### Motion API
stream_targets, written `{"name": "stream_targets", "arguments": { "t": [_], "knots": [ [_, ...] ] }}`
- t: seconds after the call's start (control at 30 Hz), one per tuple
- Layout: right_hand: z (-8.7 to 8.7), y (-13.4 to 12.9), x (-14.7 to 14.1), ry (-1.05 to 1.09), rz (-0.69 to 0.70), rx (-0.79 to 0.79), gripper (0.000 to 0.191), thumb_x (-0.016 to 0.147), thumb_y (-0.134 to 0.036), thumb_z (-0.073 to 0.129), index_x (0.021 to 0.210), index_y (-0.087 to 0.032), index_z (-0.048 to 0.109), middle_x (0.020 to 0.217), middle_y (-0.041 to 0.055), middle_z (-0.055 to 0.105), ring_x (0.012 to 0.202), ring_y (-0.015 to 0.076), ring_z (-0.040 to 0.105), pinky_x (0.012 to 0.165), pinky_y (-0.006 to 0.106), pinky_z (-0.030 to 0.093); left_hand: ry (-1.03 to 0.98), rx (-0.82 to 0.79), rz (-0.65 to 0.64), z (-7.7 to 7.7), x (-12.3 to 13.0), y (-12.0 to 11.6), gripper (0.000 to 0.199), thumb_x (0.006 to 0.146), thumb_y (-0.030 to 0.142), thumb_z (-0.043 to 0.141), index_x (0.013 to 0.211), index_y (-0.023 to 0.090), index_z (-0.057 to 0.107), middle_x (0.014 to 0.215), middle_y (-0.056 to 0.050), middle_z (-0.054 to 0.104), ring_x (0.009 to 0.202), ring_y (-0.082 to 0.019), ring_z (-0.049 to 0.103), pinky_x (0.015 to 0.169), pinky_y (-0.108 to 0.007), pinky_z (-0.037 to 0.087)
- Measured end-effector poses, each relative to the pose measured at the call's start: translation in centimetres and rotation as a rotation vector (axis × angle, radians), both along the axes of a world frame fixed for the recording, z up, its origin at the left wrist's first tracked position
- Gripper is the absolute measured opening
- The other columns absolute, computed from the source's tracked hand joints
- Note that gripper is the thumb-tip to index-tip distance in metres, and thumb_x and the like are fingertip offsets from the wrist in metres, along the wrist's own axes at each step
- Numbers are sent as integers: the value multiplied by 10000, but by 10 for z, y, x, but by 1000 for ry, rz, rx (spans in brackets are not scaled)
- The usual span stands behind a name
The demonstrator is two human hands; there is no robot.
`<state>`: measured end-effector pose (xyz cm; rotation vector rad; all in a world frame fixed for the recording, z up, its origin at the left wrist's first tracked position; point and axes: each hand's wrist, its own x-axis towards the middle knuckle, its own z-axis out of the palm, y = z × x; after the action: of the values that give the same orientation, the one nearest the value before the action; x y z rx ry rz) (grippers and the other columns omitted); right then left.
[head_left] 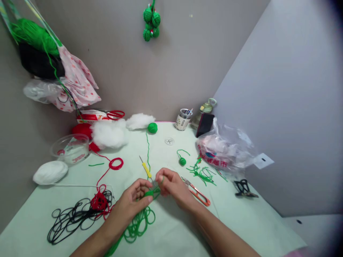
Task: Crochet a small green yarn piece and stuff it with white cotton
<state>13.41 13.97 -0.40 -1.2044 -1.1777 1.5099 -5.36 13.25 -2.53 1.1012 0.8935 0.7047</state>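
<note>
My left hand (134, 198) pinches a small piece of green yarn work (149, 193) between thumb and fingers. Close beside it, my right hand (173, 187) has its fingers closed on a green yarn strand (162, 179). A crochet hook with a yellow handle (146, 170) points away from me just beyond both hands; I cannot tell whether it is held or lies on the table. Something clear, too blurred to name, shows between the fingertips. Loose loops of green yarn (138, 225) lie below my left hand.
Orange thread snips (199, 196) lie right of my right hand, near green yarn scraps (202, 174) and a small green ball (182, 161). Black cord (69, 217) and tangled red yarn (99, 201) lie left. White stuffing (109, 134) and a plastic bag (227, 146) sit farther back.
</note>
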Motion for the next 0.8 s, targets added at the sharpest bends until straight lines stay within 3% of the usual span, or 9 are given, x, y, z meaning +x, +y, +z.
{"name": "stream_targets", "arguments": {
  "t": [0.1, 0.17, 0.27, 0.37, 0.5, 0.6, 0.7, 0.8],
  "knots": [
    [0, -6, 0, -266, -29, 204, 462, 707, -567, 888, 718, -202, 604, 593, -66, 476, 579, 96, 371, 576, 264, 267, -6, 25, 6, 7, -2, 0, 313, 841, 406, 798, 1063, 236, 658, 1041, -60, 668, 1029, -230, 608, 920, -336, 458],
    [1, -8, 1, -293, -27, 259, 507, 827, -672, 744, 702, -197, 619, 590, -48, 496, 582, 106, 390, 589, 271, 286, -2, 61, -26, 9, -2, -1, 280, 840, 379, 801, 1048, 246, 670, 1026, -59, 675, 1000, -227, 606, 900, -334, 460],
    [2, -3, 3, 76, -28, 62, 638, 903, -813, 512, 740, -206, 617, 510, -71, 405, 507, 108, 354, 573, 274, 342, 23, 101, -60, 8, -1, -2, 248, 852, 353, 789, 1046, 246, 678, 976, -44, 660, 919, -204, 582, 831, -314, 455],
    [4, 5, 7, 371, -74, -91, 596, 825, -806, 644, 766, -215, 594, 512, -98, 360, 486, 91, 304, 551, 259, 359, 42, 106, -47, 8, -1, -1, 241, 851, 332, 781, 1044, 237, 674, 899, -19, 621, 846, -184, 556, 765, -297, 443],
    [9, 9, 20, 233, -94, -10, 374, 792, -534, 810, 790, -180, 689, 584, -38, 522, 534, 100, 404, 597, 278, 414, 114, 173, 101, 15, -6, 2, 201, 824, 294, 776, 990, 233, 682, 910, -21, 623, 879, -199, 574, 792, -311, 450],
    [12, 10, 34, 196, -232, 95, 203, 720, -290, 813, 886, -206, 733, 853, 6, 674, 673, 115, 511, 654, 267, 427, 179, 264, 270, 23, -10, 1, 205, 801, 282, 770, 979, 233, 679, 946, -30, 639, 948, -227, 597, 851, -331, 460],
    [16, 9, 39, 154, -338, 175, 154, 752, -249, 764, 902, -222, 742, 887, -1, 676, 697, 119, 505, 675, 272, 422, 259, 409, 368, 27, -12, -3, 247, 813, 240, 744, 1050, 235, 674, 991, -34, 663, 963, -231, 619, 874, -341, 463],
    [19, -2, 29, 31, -300, 264, 202, 868, -382, 739, 991, -223, 762, 933, 35, 710, 744, 152, 555, 728, 307, 460, 321, 611, 337, 26, -13, -9, 283, 862, 188, 694, 1140, 236, 668, 1002, -41, 685, 938, -226, 639, 885, -351, 470]
  ]
}}
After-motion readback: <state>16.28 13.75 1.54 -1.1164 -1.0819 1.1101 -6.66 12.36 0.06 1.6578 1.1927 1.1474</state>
